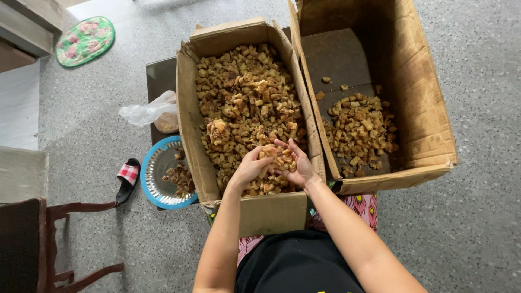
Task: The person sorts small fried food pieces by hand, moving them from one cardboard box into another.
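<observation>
A cardboard box (187, 125) in front of me is heaped with small brown chunks (244, 97). My left hand (251, 167) and my right hand (297, 165) meet over its near end. My right palm faces up with a handful of the brown chunks (278, 155) in it. My left hand's fingers rest on that handful. A second, larger cardboard box (429, 125) stands to the right, with a smaller pile of the same chunks (361, 130) on its floor.
A blue-rimmed silver plate (154, 171) with a few chunks lies left of the box. A clear plastic bag (152, 111) sits behind it on a dark low table (160, 76). A checked slipper (128, 176), a wooden chair (49, 239) and a floral mat (85, 40) are on the speckled floor.
</observation>
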